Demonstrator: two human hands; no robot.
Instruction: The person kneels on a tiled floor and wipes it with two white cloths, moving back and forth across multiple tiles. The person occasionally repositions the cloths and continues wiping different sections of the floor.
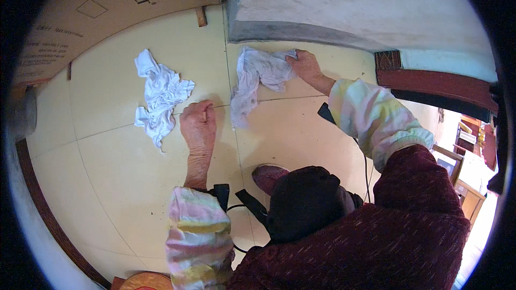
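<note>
Near the wall, my right hand (pixel 305 66) grips the right corner of a crumpled, greyish-white cloth (pixel 258 72), which lies spread on the tiled floor (pixel 121 165). My left hand (pixel 199 119) is curled into a loose fist above the floor, with nothing seen in it; the palm side is hidden. Just left of that hand lies a second crumpled white cloth (pixel 161 92), not touched by it. Striped pastel sleeve covers are on both forearms. A shoe tip (pixel 268 175) shows below, between the arms.
A large cardboard box (pixel 92 12) stands at the upper left, with small wooden pieces (pixel 201 16) at its base. A plastered wall (pixel 322 4) rises at the top. A dark red wooden sill (pixel 437 84) and a doorway are at the right. A round wooden stool (pixel 146 281) is at the bottom.
</note>
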